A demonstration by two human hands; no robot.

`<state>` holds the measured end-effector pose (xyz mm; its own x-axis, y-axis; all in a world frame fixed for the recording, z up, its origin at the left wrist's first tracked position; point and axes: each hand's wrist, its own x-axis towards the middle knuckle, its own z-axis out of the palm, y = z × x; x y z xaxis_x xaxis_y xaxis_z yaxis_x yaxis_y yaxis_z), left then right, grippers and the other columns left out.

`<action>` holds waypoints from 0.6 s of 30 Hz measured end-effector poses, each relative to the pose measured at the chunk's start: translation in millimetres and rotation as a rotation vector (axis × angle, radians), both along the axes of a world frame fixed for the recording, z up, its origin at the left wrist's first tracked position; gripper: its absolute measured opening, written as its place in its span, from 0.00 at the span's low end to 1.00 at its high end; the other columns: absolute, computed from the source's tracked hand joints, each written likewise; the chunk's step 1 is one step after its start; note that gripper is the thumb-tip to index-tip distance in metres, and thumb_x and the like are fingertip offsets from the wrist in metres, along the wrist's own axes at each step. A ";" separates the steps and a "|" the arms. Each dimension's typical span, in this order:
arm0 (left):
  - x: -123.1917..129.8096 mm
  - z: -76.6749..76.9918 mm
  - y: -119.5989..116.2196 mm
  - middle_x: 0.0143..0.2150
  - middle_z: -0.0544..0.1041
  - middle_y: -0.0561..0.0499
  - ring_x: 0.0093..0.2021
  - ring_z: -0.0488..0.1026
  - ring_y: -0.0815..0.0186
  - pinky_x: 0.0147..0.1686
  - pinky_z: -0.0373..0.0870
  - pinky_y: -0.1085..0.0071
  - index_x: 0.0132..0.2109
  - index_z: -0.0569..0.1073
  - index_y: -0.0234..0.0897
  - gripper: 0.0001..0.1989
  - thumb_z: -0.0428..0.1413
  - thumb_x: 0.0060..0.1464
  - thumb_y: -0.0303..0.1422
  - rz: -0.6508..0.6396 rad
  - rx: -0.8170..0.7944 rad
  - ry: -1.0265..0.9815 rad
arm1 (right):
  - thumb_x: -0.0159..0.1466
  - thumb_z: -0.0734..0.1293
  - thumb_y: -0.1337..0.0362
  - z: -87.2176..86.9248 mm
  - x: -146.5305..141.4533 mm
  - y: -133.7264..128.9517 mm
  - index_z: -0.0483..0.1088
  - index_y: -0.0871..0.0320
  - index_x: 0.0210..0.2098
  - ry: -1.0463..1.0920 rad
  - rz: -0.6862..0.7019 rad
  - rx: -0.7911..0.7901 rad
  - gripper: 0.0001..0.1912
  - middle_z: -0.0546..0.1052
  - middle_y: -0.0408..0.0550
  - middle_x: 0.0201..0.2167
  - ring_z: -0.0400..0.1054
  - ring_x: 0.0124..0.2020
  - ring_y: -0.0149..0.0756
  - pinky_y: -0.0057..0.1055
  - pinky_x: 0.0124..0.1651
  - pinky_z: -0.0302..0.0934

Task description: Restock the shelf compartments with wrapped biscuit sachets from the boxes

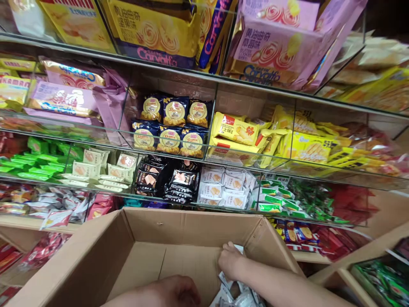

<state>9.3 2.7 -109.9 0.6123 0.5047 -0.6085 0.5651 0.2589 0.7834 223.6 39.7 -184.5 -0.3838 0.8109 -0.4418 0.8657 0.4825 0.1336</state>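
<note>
Several white packets (244,298) heaped along right side of cardboard box (191,226). Left hand (179,292) low over box, toward near edge, fingers curled inward; cannot tell whether anything held. Right hand (230,261) at heap's far end, fingers bent, white packet corner jutting past them; firm hold cannot be told. Beyond box's far edge, lower shelf (230,209): black packets (182,181), pale packets (234,185). Higher: navy packets (169,138), yellow packets (234,130).
</note>
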 end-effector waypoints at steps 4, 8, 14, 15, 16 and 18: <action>-0.7 0.0 5.9 0.36 0.70 0.50 0.32 0.64 0.69 0.29 0.58 0.76 0.43 0.67 0.35 0.20 0.56 0.38 0.30 0.157 0.139 0.021 | 0.51 0.65 0.67 27.7 -4.2 10.8 0.70 0.61 0.27 0.144 -0.016 0.015 0.04 0.74 0.51 0.26 0.67 0.33 0.40 0.34 0.36 0.57; 2.6 7.3 11.6 0.48 0.65 0.42 0.35 0.66 0.68 0.35 0.61 0.73 0.54 0.51 0.36 0.36 0.59 0.38 0.32 0.332 0.086 -0.222 | 0.50 0.66 0.57 59.4 -13.4 16.5 0.64 0.59 0.35 0.741 -0.248 -0.116 0.16 0.72 0.44 0.28 0.65 0.26 0.30 0.23 0.23 0.53; 7.3 14.3 18.2 0.37 0.74 0.45 0.33 0.71 0.67 0.31 0.62 0.74 0.50 0.55 0.36 0.30 0.58 0.42 0.37 0.546 -0.006 -0.462 | 0.50 0.66 0.52 71.3 -24.7 2.4 0.61 0.61 0.35 1.479 -0.610 -0.586 0.21 0.70 0.43 0.25 0.62 0.24 0.28 0.25 0.26 0.55; 7.1 13.7 18.6 0.36 0.74 0.45 0.33 0.71 0.67 0.30 0.63 0.74 0.48 0.58 0.34 0.27 0.59 0.42 0.37 0.551 -0.018 -0.460 | 0.50 0.65 0.51 72.7 -25.1 0.0 0.62 0.61 0.35 1.503 -0.626 -0.626 0.21 0.69 0.43 0.25 0.61 0.24 0.27 0.25 0.27 0.55; 6.7 13.0 18.9 0.35 0.74 0.45 0.32 0.72 0.68 0.29 0.63 0.75 0.46 0.60 0.34 0.25 0.59 0.42 0.37 0.558 -0.032 -0.458 | 0.50 0.65 0.50 74.4 -25.3 -1.9 0.63 0.61 0.34 1.510 -0.622 -0.656 0.21 0.69 0.42 0.25 0.61 0.23 0.27 0.25 0.27 0.54; 5.9 12.2 19.0 0.34 0.74 0.46 0.30 0.72 0.70 0.27 0.63 0.77 0.44 0.62 0.34 0.22 0.58 0.42 0.38 0.576 -0.069 -0.465 | 0.51 0.64 0.49 78.2 -25.4 -4.5 0.65 0.62 0.32 1.491 -0.564 -0.674 0.20 0.67 0.41 0.24 0.58 0.23 0.25 0.24 0.27 0.52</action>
